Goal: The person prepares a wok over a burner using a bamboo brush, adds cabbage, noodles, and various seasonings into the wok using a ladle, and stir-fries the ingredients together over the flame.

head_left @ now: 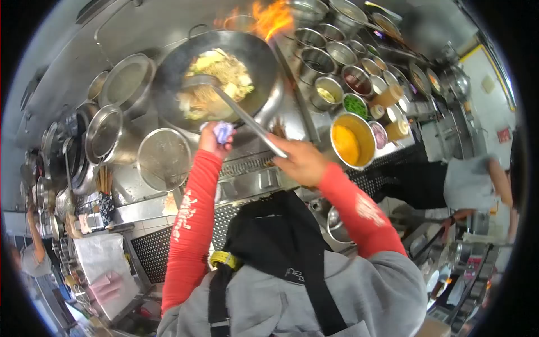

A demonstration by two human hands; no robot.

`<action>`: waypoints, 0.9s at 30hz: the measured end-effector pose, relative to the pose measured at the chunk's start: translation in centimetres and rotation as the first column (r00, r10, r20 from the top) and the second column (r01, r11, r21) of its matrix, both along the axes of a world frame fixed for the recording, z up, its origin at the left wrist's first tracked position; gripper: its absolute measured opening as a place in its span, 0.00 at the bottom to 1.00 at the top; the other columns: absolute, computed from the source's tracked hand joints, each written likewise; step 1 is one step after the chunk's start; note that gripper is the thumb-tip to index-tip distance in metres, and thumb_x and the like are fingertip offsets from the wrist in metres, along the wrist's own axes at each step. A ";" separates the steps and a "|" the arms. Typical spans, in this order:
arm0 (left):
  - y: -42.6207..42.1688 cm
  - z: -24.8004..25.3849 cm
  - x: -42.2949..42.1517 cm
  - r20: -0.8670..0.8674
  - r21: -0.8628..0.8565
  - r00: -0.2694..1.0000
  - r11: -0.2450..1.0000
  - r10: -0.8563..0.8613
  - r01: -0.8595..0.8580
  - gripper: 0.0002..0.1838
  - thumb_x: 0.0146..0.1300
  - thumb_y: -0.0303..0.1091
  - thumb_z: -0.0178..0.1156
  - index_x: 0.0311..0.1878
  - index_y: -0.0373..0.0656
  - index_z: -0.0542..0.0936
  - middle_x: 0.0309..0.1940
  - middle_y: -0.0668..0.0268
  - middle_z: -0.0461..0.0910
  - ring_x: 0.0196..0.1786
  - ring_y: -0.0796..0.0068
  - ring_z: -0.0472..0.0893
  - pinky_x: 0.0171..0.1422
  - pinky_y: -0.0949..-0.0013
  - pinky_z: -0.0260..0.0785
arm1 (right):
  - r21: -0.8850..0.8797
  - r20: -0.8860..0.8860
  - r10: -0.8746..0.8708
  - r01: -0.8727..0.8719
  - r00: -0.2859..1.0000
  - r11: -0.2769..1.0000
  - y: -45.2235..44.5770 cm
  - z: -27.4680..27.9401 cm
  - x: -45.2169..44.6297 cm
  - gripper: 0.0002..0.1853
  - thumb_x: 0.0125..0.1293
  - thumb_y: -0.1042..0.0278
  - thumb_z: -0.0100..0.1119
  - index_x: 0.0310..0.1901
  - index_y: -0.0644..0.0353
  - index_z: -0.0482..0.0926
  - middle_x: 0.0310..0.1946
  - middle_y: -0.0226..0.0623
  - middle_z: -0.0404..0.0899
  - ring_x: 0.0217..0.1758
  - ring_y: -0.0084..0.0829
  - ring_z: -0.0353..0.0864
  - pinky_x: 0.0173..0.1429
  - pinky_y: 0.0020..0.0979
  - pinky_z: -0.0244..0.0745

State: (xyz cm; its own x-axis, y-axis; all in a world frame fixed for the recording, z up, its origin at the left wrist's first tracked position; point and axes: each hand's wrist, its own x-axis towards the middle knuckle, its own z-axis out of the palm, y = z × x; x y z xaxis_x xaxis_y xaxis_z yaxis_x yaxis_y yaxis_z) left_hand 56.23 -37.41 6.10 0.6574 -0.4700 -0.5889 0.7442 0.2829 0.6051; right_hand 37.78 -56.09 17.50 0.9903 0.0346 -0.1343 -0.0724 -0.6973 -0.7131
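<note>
A large dark wok [261,70] sits on the stove with noodles and pale cabbage-like pieces [230,70] in it. My right hand [300,162] is closed around the long handle of a metal ladle [241,113]. The ladle's bowl rests among the noodles, left of the wok's middle. At the wok's near rim, my left hand [210,141] is closed on a bunched white and purple cloth [223,132]. Whether the cloth grips the rim or a handle there, I cannot tell.
Orange flames [272,19] rise behind the wok. A pot of orange-yellow contents [364,126] and several metal containers stand to the right, with a round strainer [164,160] and other pans on the left. A person [469,182] stands at far right, another [35,255] at far left.
</note>
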 end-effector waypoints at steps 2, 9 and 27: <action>0.2 0.5 0.5 -0.005 0.007 1.000 1.000 -0.005 0.005 0.17 0.65 0.47 0.45 0.39 0.44 0.76 0.27 0.59 0.81 0.21 0.73 0.73 0.20 0.73 0.59 | 0.156 0.104 -0.009 -0.007 0.995 0.988 -3.0 -1.2 -1.0 0.32 0.58 0.68 0.58 0.67 0.54 0.67 0.47 0.57 0.79 0.47 0.52 0.82 0.55 0.39 0.76; -0.1 -0.2 0.1 -0.001 0.029 1.000 0.999 -0.020 0.020 0.19 0.66 0.49 0.44 0.43 0.44 0.77 0.29 0.59 0.82 0.21 0.74 0.73 0.20 0.73 0.59 | -0.002 0.255 -0.147 0.152 0.956 0.988 -1.8 -4.3 8.1 0.30 0.59 0.67 0.56 0.65 0.60 0.67 0.38 0.64 0.77 0.42 0.58 0.79 0.48 0.45 0.75; -0.5 0.4 0.0 -0.002 0.081 1.000 0.996 0.023 -0.023 0.15 0.63 0.47 0.47 0.36 0.47 0.77 0.25 0.62 0.81 0.19 0.76 0.71 0.20 0.72 0.56 | 0.355 0.135 -0.287 0.224 0.948 0.908 -2.7 -5.1 14.2 0.32 0.59 0.74 0.58 0.67 0.65 0.65 0.26 0.32 0.79 0.17 0.19 0.71 0.26 0.26 0.70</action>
